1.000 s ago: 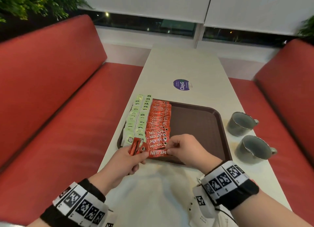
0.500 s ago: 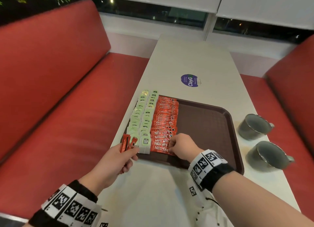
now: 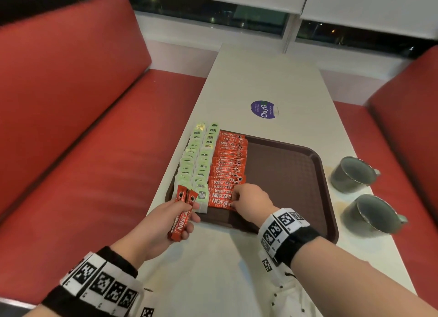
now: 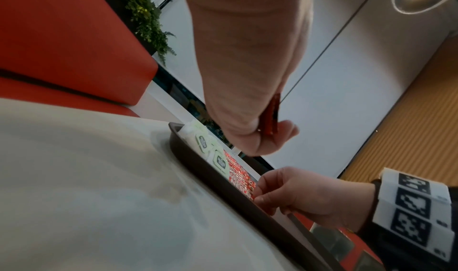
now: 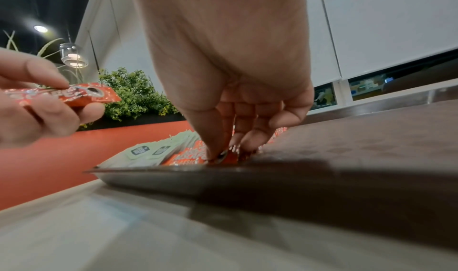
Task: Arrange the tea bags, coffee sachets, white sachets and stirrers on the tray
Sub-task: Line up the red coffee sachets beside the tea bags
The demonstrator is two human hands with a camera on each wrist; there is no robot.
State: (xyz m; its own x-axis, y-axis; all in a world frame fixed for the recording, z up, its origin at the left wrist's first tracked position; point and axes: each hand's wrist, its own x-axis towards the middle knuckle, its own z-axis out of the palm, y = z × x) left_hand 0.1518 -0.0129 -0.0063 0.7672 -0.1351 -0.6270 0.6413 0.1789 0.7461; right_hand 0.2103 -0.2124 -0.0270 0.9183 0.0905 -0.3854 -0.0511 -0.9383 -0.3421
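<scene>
A brown tray (image 3: pixel 284 174) lies on the white table. Along its left side run two columns of green tea bags (image 3: pixel 196 160), then a column of overlapping red coffee sachets (image 3: pixel 228 160). My right hand (image 3: pixel 234 200) is down at the near end of that column, fingers curled, pinching the right end of the nearest sachet (image 3: pixel 219 202); the right wrist view shows thumb and fingertips (image 5: pixel 218 148) pressed on it. My left hand (image 3: pixel 187 212) hovers over the tray's near left corner and grips a few more red sachets (image 3: pixel 181 219), seen edge-on in the left wrist view (image 4: pixel 271 114).
Two grey mugs (image 3: pixel 353 174) (image 3: pixel 372 214) stand on the table right of the tray. A purple round sticker (image 3: pixel 264 109) lies beyond the tray. Red benches (image 3: pixel 83 150) flank the table on both sides. The tray's right half (image 3: pixel 289 188) is bare.
My left hand drew back to the left with its sachets, away from the right hand. The right hand lowered its sachet onto the near end of the red column.
</scene>
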